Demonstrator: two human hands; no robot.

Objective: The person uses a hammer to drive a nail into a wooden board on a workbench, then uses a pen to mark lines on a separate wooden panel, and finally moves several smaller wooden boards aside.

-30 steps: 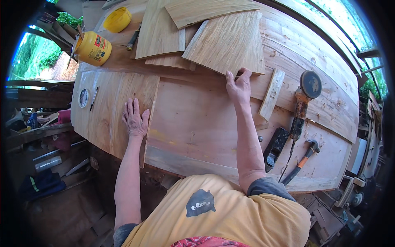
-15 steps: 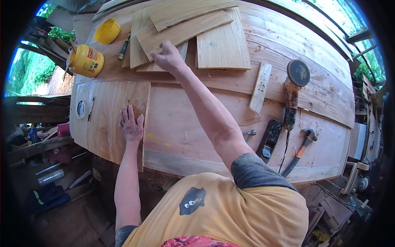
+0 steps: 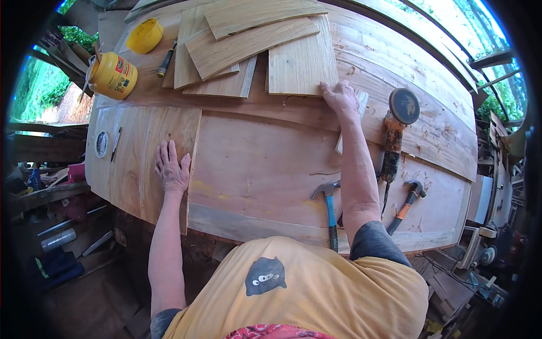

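My left hand lies flat with its fingers spread on a brown wooden panel, close to the panel's right edge. Farther off on the right, my right hand is at the near right corner of a pale board. Its fingers look loosely bent and apart, the fingertips at the board's edge; firm contact cannot be made out. Beside that board, several others overlap in a loose stack, with a narrow board lying slantwise across them. A pale wooden strip is partly covered by my right hand and forearm.
A sander-like power tool lies right of my right arm. Two claw hammers, one blue and one orange-banded, rest nearby. At the far left stand a yellow jar and a yellow tub, with a handled tool beside them.
My right hand has moved right from the slanted board to the pale board's corner and opened out. My left hand stays on the panel. More of the blue hammer shows.
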